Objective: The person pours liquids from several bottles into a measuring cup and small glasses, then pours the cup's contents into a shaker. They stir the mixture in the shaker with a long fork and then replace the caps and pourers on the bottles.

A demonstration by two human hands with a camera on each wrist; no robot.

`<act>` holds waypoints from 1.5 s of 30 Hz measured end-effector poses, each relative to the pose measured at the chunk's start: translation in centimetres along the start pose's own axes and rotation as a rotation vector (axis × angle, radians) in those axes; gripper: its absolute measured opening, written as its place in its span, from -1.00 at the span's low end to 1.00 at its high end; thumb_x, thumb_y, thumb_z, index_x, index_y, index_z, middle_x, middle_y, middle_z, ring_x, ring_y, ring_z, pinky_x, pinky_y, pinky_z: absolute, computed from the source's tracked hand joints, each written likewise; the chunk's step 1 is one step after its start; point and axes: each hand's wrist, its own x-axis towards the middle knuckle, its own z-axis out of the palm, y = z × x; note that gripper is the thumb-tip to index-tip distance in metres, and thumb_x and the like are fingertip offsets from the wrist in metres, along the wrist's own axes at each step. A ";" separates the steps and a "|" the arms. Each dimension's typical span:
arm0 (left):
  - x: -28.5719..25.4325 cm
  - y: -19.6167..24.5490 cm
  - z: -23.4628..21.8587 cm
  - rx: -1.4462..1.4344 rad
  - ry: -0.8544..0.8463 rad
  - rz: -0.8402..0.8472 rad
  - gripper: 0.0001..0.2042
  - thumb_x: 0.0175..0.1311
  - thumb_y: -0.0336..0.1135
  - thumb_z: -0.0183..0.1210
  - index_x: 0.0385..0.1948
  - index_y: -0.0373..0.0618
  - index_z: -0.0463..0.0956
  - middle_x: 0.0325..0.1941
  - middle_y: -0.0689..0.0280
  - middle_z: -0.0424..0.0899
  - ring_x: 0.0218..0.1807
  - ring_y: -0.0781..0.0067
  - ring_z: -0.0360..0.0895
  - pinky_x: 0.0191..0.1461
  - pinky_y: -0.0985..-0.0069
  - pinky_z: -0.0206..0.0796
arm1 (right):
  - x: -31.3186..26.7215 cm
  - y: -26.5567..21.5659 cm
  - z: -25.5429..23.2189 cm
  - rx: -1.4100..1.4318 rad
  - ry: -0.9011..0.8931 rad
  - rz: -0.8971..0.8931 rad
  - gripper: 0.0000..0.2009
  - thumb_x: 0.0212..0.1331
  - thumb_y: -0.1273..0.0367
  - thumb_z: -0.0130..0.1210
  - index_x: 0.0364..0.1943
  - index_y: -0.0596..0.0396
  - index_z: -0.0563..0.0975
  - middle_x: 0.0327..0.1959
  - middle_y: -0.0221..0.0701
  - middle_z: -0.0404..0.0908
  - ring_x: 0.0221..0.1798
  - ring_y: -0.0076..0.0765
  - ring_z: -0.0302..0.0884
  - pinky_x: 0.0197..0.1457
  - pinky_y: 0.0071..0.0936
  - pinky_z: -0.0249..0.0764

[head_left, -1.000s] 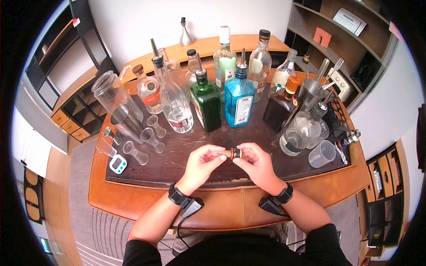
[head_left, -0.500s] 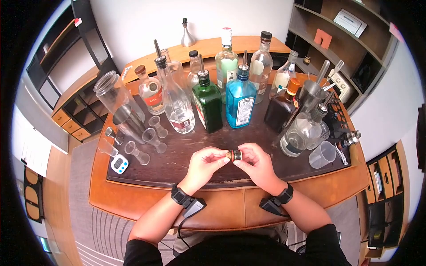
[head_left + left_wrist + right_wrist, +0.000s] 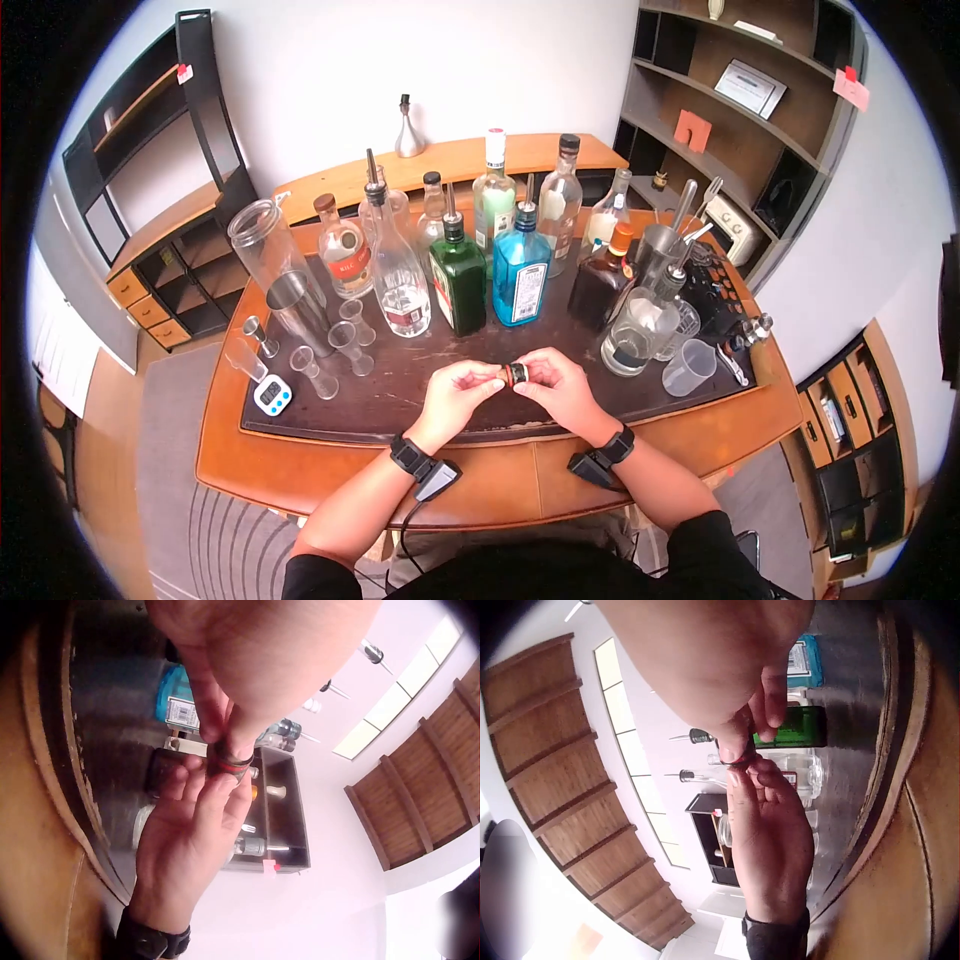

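Note:
In the head view both hands meet over the near middle of the dark tabletop. Between their fingertips is a small stopper-like piece (image 3: 514,375) with a cork-brown end, a red band and a black end. My left hand (image 3: 455,403) pinches the brown end between thumb and fingers. The black end is pinched by my right hand (image 3: 567,397). In the left wrist view the piece's dark rim and red band (image 3: 231,765) show between the two thumbs. Fingers cover most of it in the right wrist view.
Beyond the hands stand a green bottle (image 3: 459,285), a blue bottle (image 3: 522,275) and several other bottles. Glass jiggers (image 3: 315,372) and a white timer (image 3: 271,395) are at left. A plastic measuring cup (image 3: 689,368) and a dark brown bottle (image 3: 602,285) are at right.
The head view has tilted up, so the bottles and hands appear lower in it. Both hands keep hold of the small piece; less of its brown end shows now.

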 end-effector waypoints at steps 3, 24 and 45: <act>0.0 -0.4 -0.1 0.004 0.006 0.016 -0.81 0.29 -0.58 0.29 -0.08 -0.28 0.64 -0.08 0.24 0.76 -0.07 0.59 0.67 0.08 0.58 0.54 | 0.0 -0.1 0.2 0.010 -0.002 -0.020 -0.70 0.22 0.57 0.29 0.01 0.19 0.50 -0.12 -0.36 0.71 -0.09 -0.56 0.65 0.00 -0.54 0.60; -0.4 0.7 0.7 -0.062 -0.137 -0.013 -0.85 0.41 -0.46 0.20 -0.08 -0.30 0.60 -0.15 0.21 0.74 -0.12 0.44 0.69 0.04 0.48 0.54 | -10.9 -11.8 -25.8 -0.883 1.001 -0.145 -0.75 0.19 0.53 0.28 -0.08 0.16 0.49 -0.30 -0.43 0.62 -0.30 -0.56 0.55 -0.17 -0.50 0.53; -0.4 0.3 0.8 -0.030 -0.206 -0.111 -0.85 0.42 -0.45 0.20 -0.06 -0.26 0.60 -0.18 0.29 0.73 -0.14 0.55 0.65 0.02 0.56 0.51 | -13.4 -12.8 -25.8 -1.095 1.042 -0.076 -0.88 0.19 0.42 0.28 -0.33 0.19 0.61 -0.45 -0.30 0.61 -0.35 -0.30 0.56 -0.18 -0.37 0.48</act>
